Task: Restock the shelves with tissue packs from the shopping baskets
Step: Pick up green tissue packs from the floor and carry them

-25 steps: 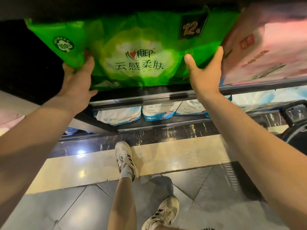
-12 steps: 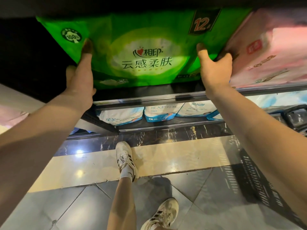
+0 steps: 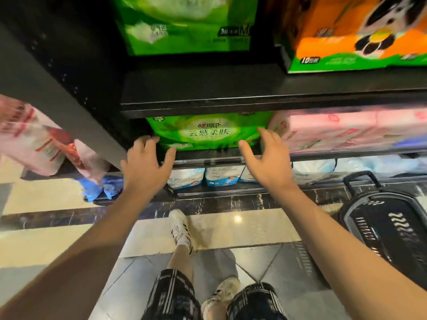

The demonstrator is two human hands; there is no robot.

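A green tissue pack (image 3: pixel 208 132) with white lettering sits on the middle shelf (image 3: pixel 208 157), pushed in under the shelf board above. My left hand (image 3: pixel 147 167) hovers just in front of the pack's lower left corner, fingers spread, holding nothing. My right hand (image 3: pixel 268 158) is off the pack's lower right corner, also spread and empty. Pink tissue packs (image 3: pixel 335 130) stand right beside the green one. A black shopping basket (image 3: pixel 390 225) rests on the floor at the right.
The shelf above (image 3: pixel 231 88) carries another green pack (image 3: pixel 184 26) and an orange pack (image 3: pixel 360 35). White-and-blue packs (image 3: pixel 221 177) fill the bottom shelf. Pink packs (image 3: pixel 32 139) sit on the neighbouring shelf at left. My feet stand on the tiled floor (image 3: pixel 249 229).
Both hands have let go of the green pack and drawn back from it. The view has pulled back and risen, so the upper shelf and the basket now show.
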